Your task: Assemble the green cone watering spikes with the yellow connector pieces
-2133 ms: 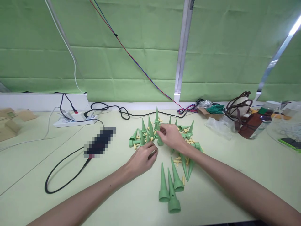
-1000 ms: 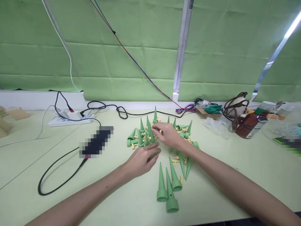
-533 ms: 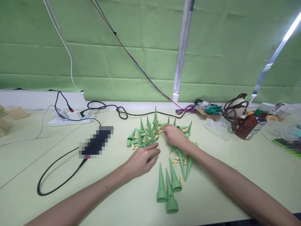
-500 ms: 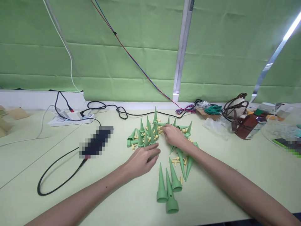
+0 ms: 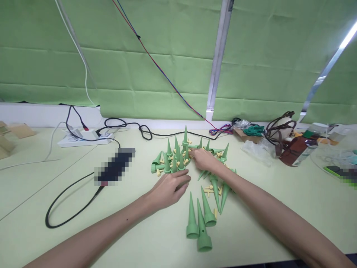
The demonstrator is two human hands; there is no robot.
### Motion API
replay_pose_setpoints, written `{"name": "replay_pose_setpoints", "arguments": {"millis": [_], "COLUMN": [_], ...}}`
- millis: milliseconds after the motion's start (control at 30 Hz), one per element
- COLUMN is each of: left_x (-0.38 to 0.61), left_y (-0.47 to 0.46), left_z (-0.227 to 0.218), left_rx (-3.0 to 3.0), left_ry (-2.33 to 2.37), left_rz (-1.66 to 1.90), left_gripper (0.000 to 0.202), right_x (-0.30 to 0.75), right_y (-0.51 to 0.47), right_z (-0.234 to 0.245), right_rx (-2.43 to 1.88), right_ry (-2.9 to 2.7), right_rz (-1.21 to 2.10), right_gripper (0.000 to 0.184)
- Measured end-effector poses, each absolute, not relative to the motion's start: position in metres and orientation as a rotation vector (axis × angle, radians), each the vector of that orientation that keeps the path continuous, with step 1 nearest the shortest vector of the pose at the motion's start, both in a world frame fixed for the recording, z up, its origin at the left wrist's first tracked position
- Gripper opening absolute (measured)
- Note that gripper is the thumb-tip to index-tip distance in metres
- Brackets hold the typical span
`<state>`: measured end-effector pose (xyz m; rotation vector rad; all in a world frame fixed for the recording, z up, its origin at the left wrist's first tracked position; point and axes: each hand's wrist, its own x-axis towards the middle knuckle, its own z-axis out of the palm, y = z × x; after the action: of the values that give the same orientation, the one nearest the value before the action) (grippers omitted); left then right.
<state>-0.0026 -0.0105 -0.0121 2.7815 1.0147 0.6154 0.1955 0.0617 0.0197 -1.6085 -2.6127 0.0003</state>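
Note:
Several green plastic cone spikes (image 5: 181, 160) stand upright close together at mid-table, with small yellow tee-shaped fittings (image 5: 158, 172) among them. My left hand (image 5: 170, 188) rests at the near edge of this group, fingers loosely stretched and apart, with nothing visible in them. Over the right side of the group is my right hand (image 5: 205, 160), its fingers drawn together at the cones and yellow pieces. What its fingertips hold, if anything, is hidden. Nearer to me, three loose cone spikes (image 5: 204, 240) lie on the table, and more green spikes (image 5: 214, 191) lie partly under my right forearm.
A blurred-out dark device (image 5: 115, 167) on a black cable lies at left, before a white power strip (image 5: 83, 139). Toward the right are a small cardboard box (image 5: 247, 136), a clear plastic bag (image 5: 256, 152) and a brown bottle (image 5: 298, 149). Green sheeting (image 5: 156, 74) covers the wall behind.
My right hand has shifted slightly left, its fingertips closer to the upright cones. My left hand stays in place. The whole view has shifted a little.

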Motion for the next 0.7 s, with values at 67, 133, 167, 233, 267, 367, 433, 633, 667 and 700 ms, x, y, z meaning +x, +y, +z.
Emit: {"name": "replay_pose_setpoints", "arguments": {"millis": [67, 133, 167, 233, 267, 367, 433, 633, 667, 700], "left_x": [-0.003, -0.002, -0.002, -0.002, -0.002, -0.002, -0.002, -0.002, -0.002, -0.002], "left_y": [-0.011, -0.011, -0.011, -0.011, -0.011, -0.011, -0.010, -0.010, -0.010, -0.010], "left_z": [-0.012, -0.011, -0.011, -0.011, -0.011, -0.012, -0.013, -0.014, -0.014, -0.014], "left_rx": [2.776, 2.783, 2.788, 2.798, 2.801, 2.802, 2.803, 2.810, 2.814, 2.817], "left_ry": [1.005, 0.993, 0.989, 0.985, 0.985, 0.979, 0.969, 0.940, 0.940, 0.942], "left_rz": [0.621, 0.628, 0.632, 0.633, 0.633, 0.640, 0.660, 0.728, 0.724, 0.715], "left_gripper": [0.027, 0.027, 0.027, 0.027, 0.027, 0.028, 0.028, 0.029, 0.030, 0.030], "right_x": [0.195, 0.195, 0.195, 0.195, 0.196, 0.197, 0.198, 0.198, 0.198, 0.198], "right_y": [0.064, 0.065, 0.066, 0.065, 0.064, 0.061, 0.058, 0.052, 0.052, 0.051], "right_z": [0.019, 0.018, 0.018, 0.017, 0.016, 0.016, 0.015, 0.015, 0.015, 0.015], "right_rx": [-1.618, -1.621, -1.622, -1.625, -1.626, -1.629, -1.623, -1.622, -1.622, -1.624], "right_ry": [-2.614, -2.616, -2.616, -2.613, -2.611, -2.605, -2.601, -2.569, -2.559, -2.549], "right_rz": [0.015, 0.020, 0.021, 0.022, 0.021, 0.017, 0.015, -0.012, -0.020, -0.026], "right_gripper": [0.032, 0.031, 0.031, 0.031, 0.032, 0.032, 0.032, 0.033, 0.034, 0.034]}}
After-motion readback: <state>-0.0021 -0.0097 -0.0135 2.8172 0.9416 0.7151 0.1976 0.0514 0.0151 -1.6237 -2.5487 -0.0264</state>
